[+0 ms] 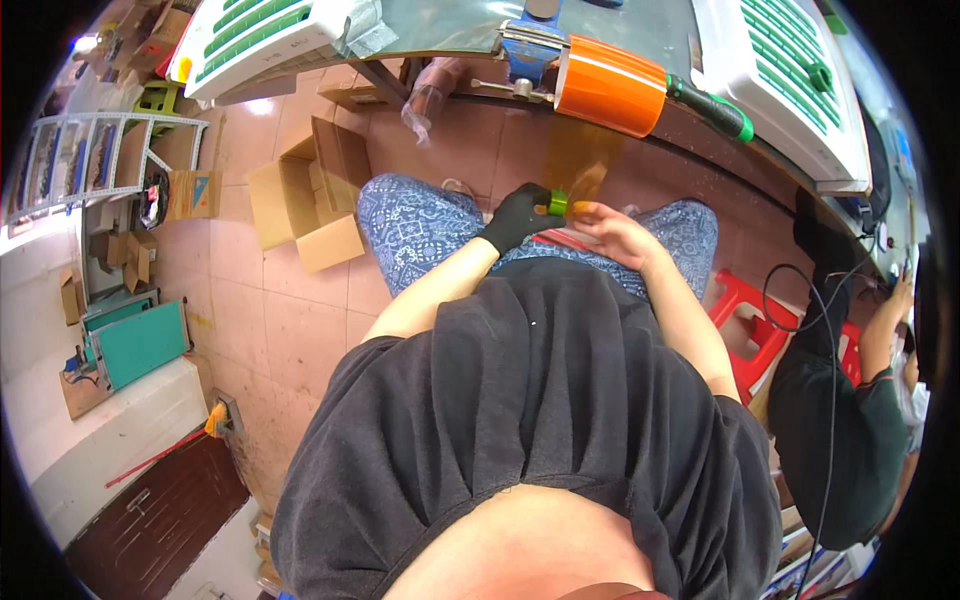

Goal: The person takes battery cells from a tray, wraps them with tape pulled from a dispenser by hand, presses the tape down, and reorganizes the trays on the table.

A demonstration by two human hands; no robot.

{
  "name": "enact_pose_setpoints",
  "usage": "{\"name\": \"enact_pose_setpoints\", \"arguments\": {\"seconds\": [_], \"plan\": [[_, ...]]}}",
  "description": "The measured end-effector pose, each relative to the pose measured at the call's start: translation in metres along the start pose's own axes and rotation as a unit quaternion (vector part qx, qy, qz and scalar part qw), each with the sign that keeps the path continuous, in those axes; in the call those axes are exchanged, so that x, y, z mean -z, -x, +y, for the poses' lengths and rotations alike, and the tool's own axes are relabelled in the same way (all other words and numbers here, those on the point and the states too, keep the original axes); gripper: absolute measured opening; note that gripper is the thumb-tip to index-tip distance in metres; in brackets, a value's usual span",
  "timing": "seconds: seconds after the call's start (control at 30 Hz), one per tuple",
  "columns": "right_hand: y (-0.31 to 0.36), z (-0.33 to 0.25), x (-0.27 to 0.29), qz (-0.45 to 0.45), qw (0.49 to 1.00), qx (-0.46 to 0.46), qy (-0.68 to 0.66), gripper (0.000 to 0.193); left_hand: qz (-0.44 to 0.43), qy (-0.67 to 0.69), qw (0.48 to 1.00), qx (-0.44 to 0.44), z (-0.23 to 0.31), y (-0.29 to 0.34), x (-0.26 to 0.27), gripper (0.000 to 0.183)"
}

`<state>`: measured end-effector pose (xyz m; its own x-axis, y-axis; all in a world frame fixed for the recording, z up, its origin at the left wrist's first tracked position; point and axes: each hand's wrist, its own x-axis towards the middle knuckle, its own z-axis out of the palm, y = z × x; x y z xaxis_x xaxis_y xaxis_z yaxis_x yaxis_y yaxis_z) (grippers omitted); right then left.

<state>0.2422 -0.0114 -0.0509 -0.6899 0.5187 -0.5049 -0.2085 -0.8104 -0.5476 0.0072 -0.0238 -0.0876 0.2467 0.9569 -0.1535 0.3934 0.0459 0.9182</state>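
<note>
My left hand, in a black glove, is closed on a small bright green ring-shaped piece above my lap. My bare right hand is just beside it, its fingertips together at the lower end of a strip of clear amber film. The film hangs down from a wide orange roll at the bench edge. A blue vise stands at the roll's left, and a black and green handle sticks out of its right end. The exact finger contact on the film is small and partly hidden.
White trays with green slats stand on the bench at left and right. An open cardboard box lies on the tiled floor. At right are a red stool, a black cable and another person in dark clothes.
</note>
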Motion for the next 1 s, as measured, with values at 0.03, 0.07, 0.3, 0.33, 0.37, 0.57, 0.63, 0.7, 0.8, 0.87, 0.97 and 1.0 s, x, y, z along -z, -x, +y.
{"name": "enact_pose_setpoints", "arguments": {"seconds": [0.03, 0.07, 0.3, 0.33, 0.37, 0.57, 0.63, 0.7, 0.8, 0.87, 0.97, 1.0], "plan": [[-0.002, 0.002, -0.007, -0.021, 0.999, 0.023, 0.011, 0.057, -0.005, 0.011, 1.0, -0.008, -0.003, -0.002, -0.004, 0.053], [-0.007, 0.004, -0.016, 0.024, 0.999, 0.025, 0.025, 0.055, -0.005, 0.012, 1.0, -0.009, -0.007, -0.003, -0.007, 0.053], [-0.031, 0.023, -0.027, 0.163, 0.984, 0.057, 0.034, 0.033, -0.009, 0.02, 1.0, -0.02, -0.008, -0.002, -0.005, 0.048], [-0.03, 0.023, -0.03, 0.162, 0.985, 0.056, 0.034, 0.033, -0.02, 0.028, 0.999, -0.026, -0.008, 0.0, -0.003, 0.048], [-0.03, 0.023, -0.031, 0.166, 0.984, 0.06, 0.025, 0.031, -0.02, 0.028, 0.999, -0.025, -0.009, 0.0, 0.003, 0.048], [-0.029, 0.025, -0.022, 0.173, 0.976, 0.115, 0.064, 0.032, -0.127, 0.163, 0.978, -0.002, 0.004, -0.004, 0.014, 0.045], [-0.03, 0.024, -0.026, 0.174, 0.973, 0.124, 0.091, 0.034, -0.094, 0.126, 0.987, 0.04, 0.006, -0.007, 0.009, 0.043], [-0.027, 0.021, -0.029, 0.198, 0.959, 0.138, 0.148, 0.033, -0.099, 0.164, 0.979, 0.075, 0.006, -0.009, 0.007, 0.041], [-0.018, 0.014, -0.032, 0.206, 0.912, 0.193, 0.298, 0.03, -0.115, 0.273, 0.949, 0.11, 0.012, -0.011, 0.007, 0.037], [-0.012, 0.01, -0.028, 0.206, 0.866, 0.24, 0.387, 0.031, -0.127, 0.344, 0.924, 0.111, 0.023, -0.015, 0.006, 0.033], [-0.008, -0.001, -0.04, 0.205, 0.743, 0.343, 0.537, 0.031, -0.083, 0.421, 0.887, 0.17, 0.047, -0.018, 0.01, 0.028], [-0.006, -0.004, -0.044, 0.216, 0.665, 0.4, 0.592, 0.03, -0.079, 0.441, 0.878, 0.168, 0.055, -0.019, 0.013, 0.027]]}}
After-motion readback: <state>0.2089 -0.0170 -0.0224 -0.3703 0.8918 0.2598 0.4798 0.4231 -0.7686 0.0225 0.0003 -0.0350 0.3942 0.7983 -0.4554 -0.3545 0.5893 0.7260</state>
